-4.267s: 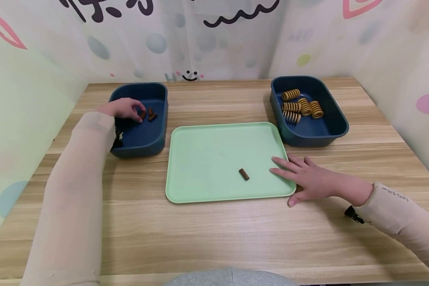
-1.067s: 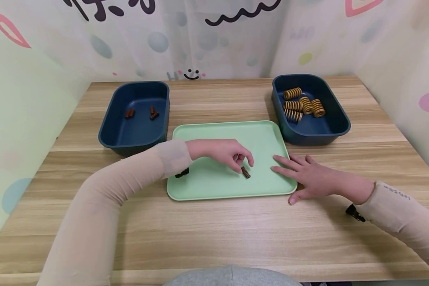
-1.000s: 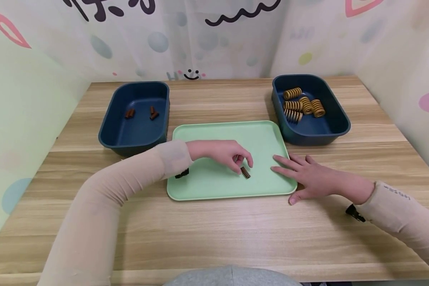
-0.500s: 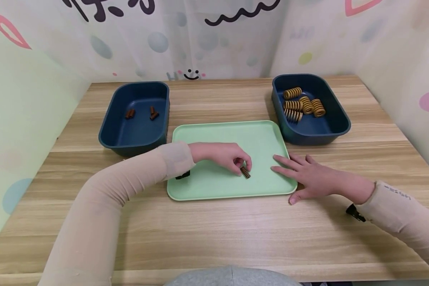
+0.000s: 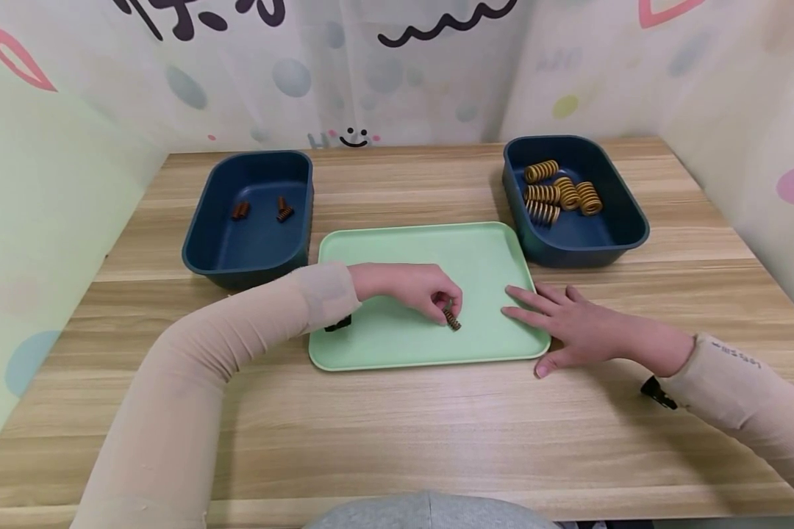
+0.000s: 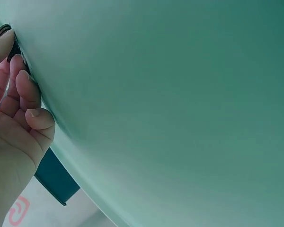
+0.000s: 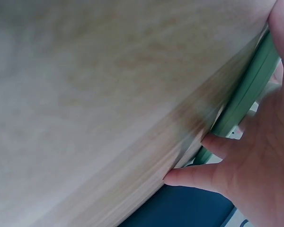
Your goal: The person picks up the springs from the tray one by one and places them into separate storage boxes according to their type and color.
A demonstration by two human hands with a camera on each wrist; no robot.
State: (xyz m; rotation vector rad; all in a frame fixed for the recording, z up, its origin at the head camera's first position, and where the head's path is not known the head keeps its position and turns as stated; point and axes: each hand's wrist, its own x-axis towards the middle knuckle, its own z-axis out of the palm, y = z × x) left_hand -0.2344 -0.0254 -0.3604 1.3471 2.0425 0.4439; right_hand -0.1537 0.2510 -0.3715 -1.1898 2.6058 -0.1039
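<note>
A small dark-brown coil spring (image 5: 453, 320) is on the light green tray (image 5: 370, 345), right of its middle. My left hand (image 5: 426, 290) pinches it between thumb and forefinger; in the left wrist view the spring (image 6: 4, 30) pokes out past the thumb, while the other fingers curl beneath. My right hand (image 5: 569, 327) lies with fingers spread over the tray's right edge. Two fingertips reach onto the tray and the thumb rests on the table. The right wrist view shows that hand (image 7: 255, 161) straddling the green rim (image 7: 246, 90), holding nothing.
At the left back stands a blue bin (image 5: 251, 253) with several small brown springs (image 5: 284, 213) in it. Another blue bin (image 5: 589, 235), behind my right hand, has several large gold springs (image 5: 542, 194). All stand on a wooden table (image 5: 397, 433) before a printed curtain (image 5: 423, 81).
My left hand has come from the left bin to the tray, and its thumb and forefinger have closed on the spring, shifting it slightly. My right hand has stayed in place.
</note>
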